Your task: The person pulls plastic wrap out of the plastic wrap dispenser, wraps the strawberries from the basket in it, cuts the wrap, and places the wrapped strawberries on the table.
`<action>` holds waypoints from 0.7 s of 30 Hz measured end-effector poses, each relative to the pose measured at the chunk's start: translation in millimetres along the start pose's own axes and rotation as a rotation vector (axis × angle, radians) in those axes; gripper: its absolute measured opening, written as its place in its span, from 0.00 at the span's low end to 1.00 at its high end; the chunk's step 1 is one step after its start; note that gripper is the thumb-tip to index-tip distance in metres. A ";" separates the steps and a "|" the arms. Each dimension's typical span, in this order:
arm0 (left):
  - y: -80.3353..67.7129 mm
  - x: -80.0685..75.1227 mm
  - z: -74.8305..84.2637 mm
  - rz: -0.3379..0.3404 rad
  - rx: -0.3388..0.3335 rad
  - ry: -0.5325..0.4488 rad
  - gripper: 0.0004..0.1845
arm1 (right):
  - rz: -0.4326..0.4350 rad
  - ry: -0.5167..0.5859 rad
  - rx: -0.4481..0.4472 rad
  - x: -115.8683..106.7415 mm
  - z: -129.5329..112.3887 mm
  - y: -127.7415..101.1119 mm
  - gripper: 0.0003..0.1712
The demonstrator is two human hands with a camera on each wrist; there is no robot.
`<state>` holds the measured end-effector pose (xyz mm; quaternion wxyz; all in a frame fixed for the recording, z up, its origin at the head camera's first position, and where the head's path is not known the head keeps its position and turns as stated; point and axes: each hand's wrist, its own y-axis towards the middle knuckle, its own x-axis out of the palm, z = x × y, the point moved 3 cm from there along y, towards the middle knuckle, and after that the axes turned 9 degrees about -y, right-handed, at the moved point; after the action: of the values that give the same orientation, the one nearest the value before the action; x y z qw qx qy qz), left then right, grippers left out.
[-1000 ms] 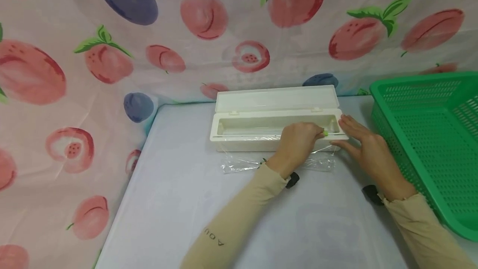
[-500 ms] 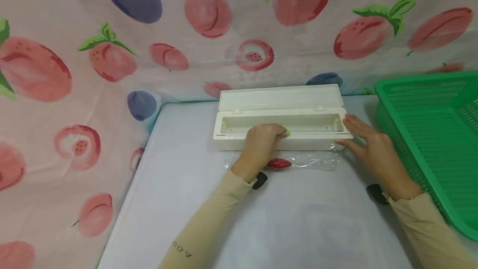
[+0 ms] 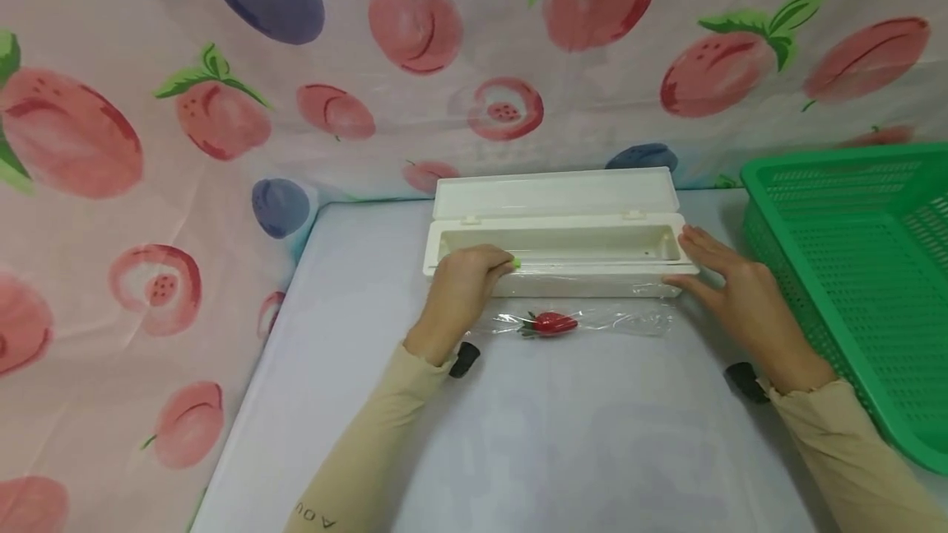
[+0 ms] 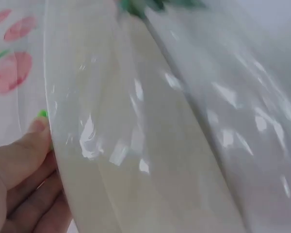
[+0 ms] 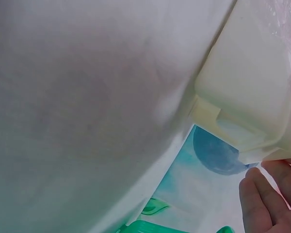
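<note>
A long white dispenser box (image 3: 578, 286) lies open on the table, its lid (image 3: 555, 192) tipped back. My left hand (image 3: 498, 266) pinches a small green slider (image 3: 515, 263) on the box's front edge, left of the middle. The left wrist view shows the thumb (image 4: 19, 155) beside the green slider (image 4: 41, 114) and shiny film over the box (image 4: 150, 160). My right hand (image 3: 692, 260) rests with straight fingers against the box's right end. A red strawberry (image 3: 554, 322) lies under a sheet of clear film (image 3: 629, 319) in front of the box.
A green plastic basket (image 3: 852, 270) stands at the right, close to my right forearm. A fruit-print cloth (image 3: 222, 105) hangs behind and to the left of the pale table (image 3: 555, 434). In the right wrist view the box end (image 5: 252, 92) sits above my fingers (image 5: 266, 204).
My left hand has slid the green slider leftwards along the box's front edge, from near the right end to left of the middle, uncovering the strawberry. The right hand stayed in place.
</note>
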<state>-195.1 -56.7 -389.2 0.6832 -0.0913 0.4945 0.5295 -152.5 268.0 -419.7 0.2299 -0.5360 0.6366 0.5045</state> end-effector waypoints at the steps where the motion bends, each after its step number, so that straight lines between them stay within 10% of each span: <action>1: -2.5 -3.5 -4.0 0.012 -0.001 -0.003 0.07 | 0.003 -0.001 -0.002 -0.2 0.1 0.0 0.39; 21: -14.5 -22.0 -26.8 0.030 0.003 -0.026 0.07 | -0.010 -0.012 0.011 0.4 -0.1 0.9 0.39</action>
<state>-197.7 -94.1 -391.2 0.6817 -0.0760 0.4876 0.5402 -153.5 267.7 -419.7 0.2391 -0.5348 0.6353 0.5033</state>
